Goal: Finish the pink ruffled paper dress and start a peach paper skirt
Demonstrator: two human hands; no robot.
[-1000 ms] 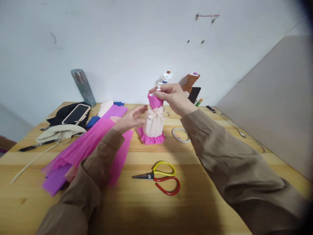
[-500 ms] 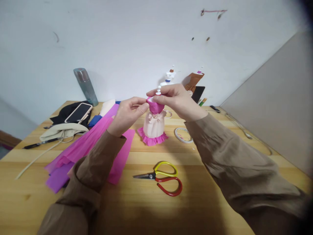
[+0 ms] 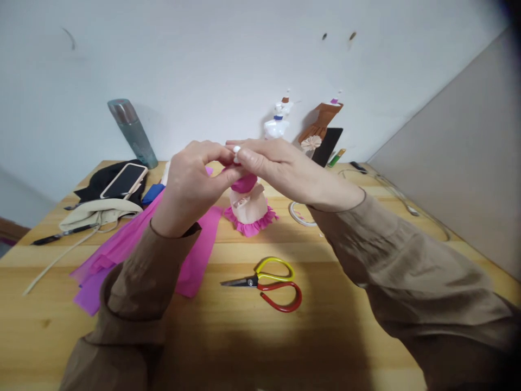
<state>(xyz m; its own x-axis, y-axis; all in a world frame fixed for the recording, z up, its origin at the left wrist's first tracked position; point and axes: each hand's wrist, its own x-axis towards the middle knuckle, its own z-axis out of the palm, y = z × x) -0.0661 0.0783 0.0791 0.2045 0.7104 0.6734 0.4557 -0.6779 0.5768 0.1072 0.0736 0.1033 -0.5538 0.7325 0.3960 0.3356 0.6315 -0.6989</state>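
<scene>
A small paper dress figure (image 3: 249,206), cream body with a pink frilled hem and pink top, stands on the wooden table (image 3: 334,304). Both hands meet just above it. My left hand (image 3: 191,179) is pinched shut with thumb and fingers at the figure's top. My right hand (image 3: 280,171) lies across from the right, its fingertips pressed against the left hand's, with a small white bead-like tip (image 3: 236,149) showing between them. The pink top is largely hidden by the fingers.
Scissors (image 3: 266,282) with yellow and red handles lie in front. Pink crepe paper sheets (image 3: 130,244) spread at the left. A phone (image 3: 124,181) rests on dark cloth, with a grey bottle (image 3: 132,133) behind. A tape ring (image 3: 299,214) and other paper figures (image 3: 319,127) stand at the right back.
My left hand has come up from beside the figure to pinch its top. My right hand lowered and closed in to meet it, covering the pink top.
</scene>
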